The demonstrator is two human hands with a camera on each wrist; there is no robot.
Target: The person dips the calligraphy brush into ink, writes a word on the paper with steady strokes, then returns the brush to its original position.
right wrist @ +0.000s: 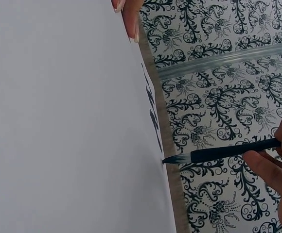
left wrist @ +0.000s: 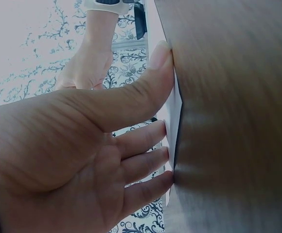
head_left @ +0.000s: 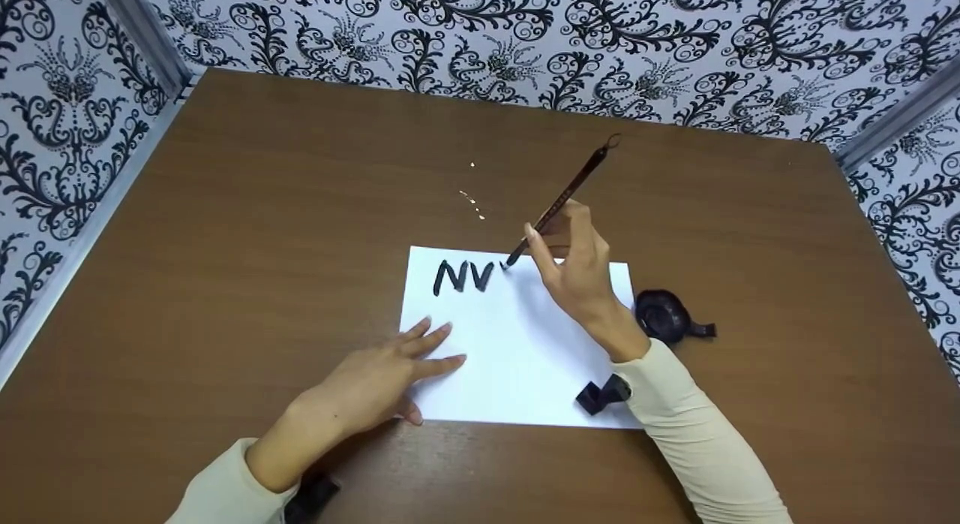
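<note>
A white sheet of paper lies on the table, with dark painted strokes along its upper left that look like "N" and "V". My right hand pinches a dark calligraphy brush by its lower handle. The brush slants up to the right. In the right wrist view, the tip of its bristles touches the sheet just past the last stroke. My left hand rests with spread fingers on the paper's left edge; in the left wrist view the thumb and fingertips press there.
A small black ink dish with a short handle stands just right of the paper, near my right wrist. Light specks mark the brown table above the sheet. Patterned wallpaper surrounds the table's far and side edges.
</note>
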